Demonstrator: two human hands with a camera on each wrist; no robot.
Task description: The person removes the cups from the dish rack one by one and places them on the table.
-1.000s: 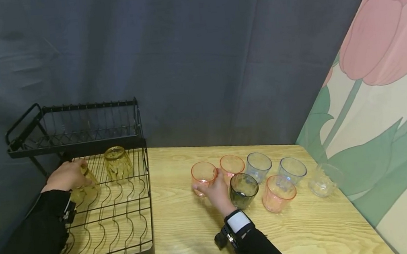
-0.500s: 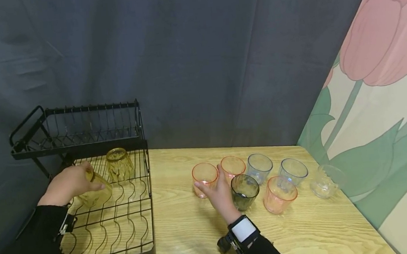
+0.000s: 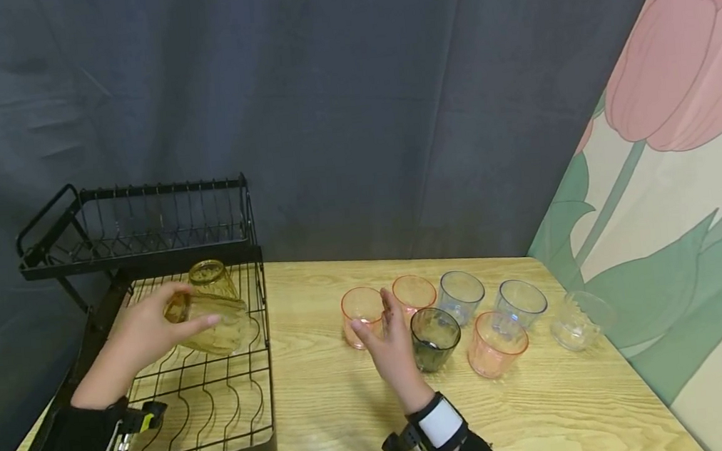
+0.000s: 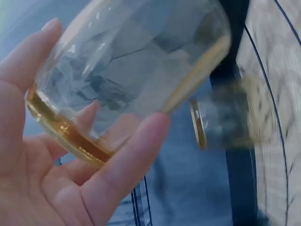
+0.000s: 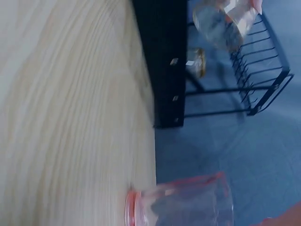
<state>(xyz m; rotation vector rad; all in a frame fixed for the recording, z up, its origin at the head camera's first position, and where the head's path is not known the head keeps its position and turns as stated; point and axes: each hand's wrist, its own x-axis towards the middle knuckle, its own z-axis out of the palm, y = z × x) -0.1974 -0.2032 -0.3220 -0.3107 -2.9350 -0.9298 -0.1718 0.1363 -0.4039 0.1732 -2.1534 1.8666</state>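
My left hand [image 3: 151, 330] grips an amber glass [image 3: 218, 327] by its base end, fingers and thumb curled round it. The glass is tipped on its side over the black dish rack [image 3: 267, 377], mouth toward the right. Another amber glass [image 3: 211, 278] stands upside down at the rack's back, partly hidden behind the held one. My right hand [image 3: 394, 355] has its thumb and fingers spread apart, overlapping the near side of a pink-rimmed glass [image 3: 358, 312] in the head view. That glass stands upright on the table. In the left wrist view the held amber glass [image 4: 136, 61] fills the top.
Right of my right hand stand a dark grey glass [image 3: 435, 341], two more pink glasses [image 3: 413, 292], two blue-rimmed glasses [image 3: 460, 295] and a clear glass [image 3: 578, 321]. The rack's raised upper tier [image 3: 144, 255] is at the back left, before a dark curtain [image 3: 351, 112].
My left hand has lifted the amber glass from the rack's left side and moved it right, tipping it over. My right hand's fingers have loosened from the pink glass and risen slightly.
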